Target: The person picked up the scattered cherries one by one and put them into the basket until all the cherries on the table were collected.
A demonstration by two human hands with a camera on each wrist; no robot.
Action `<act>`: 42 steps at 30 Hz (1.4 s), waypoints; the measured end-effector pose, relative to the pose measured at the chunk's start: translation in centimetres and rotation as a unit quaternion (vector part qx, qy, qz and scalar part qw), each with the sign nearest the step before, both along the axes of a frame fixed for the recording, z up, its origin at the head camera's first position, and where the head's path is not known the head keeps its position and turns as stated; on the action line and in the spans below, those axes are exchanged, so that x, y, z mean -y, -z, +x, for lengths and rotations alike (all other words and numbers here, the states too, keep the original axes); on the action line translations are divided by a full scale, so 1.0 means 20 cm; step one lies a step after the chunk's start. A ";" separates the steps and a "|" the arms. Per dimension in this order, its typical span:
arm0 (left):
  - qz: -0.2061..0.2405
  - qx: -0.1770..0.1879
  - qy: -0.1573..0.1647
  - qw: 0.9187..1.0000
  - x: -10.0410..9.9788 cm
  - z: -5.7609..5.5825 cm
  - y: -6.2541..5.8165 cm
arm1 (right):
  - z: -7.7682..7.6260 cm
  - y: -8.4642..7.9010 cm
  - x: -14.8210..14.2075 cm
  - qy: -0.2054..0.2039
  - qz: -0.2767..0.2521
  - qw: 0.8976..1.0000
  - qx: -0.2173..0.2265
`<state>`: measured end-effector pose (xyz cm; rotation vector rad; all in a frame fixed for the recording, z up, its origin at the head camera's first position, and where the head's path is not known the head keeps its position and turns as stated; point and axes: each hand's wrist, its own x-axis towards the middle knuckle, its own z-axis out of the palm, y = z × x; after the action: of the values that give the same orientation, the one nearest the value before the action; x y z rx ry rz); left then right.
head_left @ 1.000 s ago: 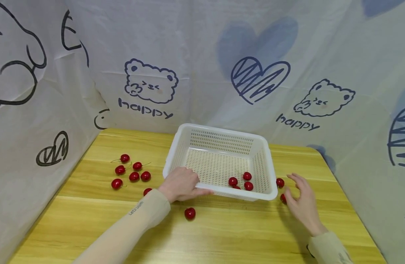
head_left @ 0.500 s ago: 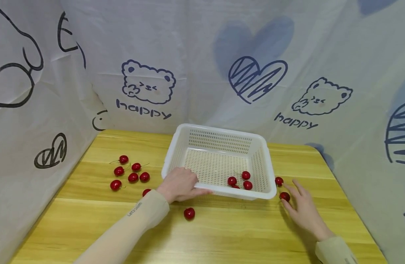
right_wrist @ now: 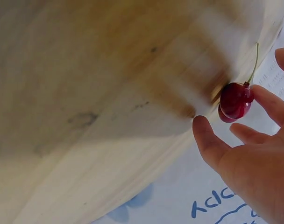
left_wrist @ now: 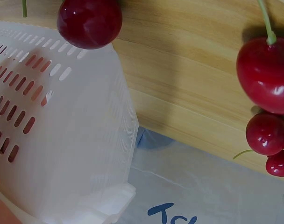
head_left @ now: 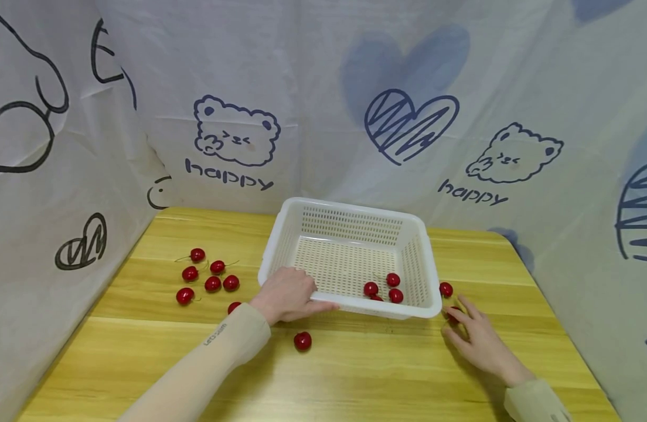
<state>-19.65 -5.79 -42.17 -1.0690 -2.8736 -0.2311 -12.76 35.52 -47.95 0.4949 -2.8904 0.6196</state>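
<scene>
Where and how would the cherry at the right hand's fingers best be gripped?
Probably the cherry is best pinched across the widest part of its round body, coming from the right and slightly above: the basket stands close on its left and a second cherry lies just beyond. The thin stem looks a weaker hold.

"What stands behind the wood-grained counter?"
"A pale cloth with two line-drawn bears, 'happy' lettering beneath each and a scribbled heart between them."
"And on the left?"
"More cloth, black outlines, a smaller heart."
</scene>
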 end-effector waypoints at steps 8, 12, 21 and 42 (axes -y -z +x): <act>0.002 0.000 0.001 1.000 0.00 0.00 0.00 | 0.00 -0.01 0.00 -0.001 0.004 1.000 0.005; 0.004 0.001 0.000 1.000 0.00 0.00 0.00 | 0.00 -0.02 0.00 0.004 0.009 1.000 0.014; 0.005 -0.001 -0.001 1.000 0.00 0.00 0.00 | -0.01 -0.02 -0.01 0.007 0.020 0.999 0.032; 0.000 0.002 -0.002 1.000 0.00 0.00 0.00 | -0.02 -0.03 -0.02 0.006 -0.007 1.000 -0.027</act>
<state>-19.63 -5.81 -42.21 -1.0637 -2.8786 -0.2335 -13.19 35.91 -47.40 0.4853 -2.8341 0.6145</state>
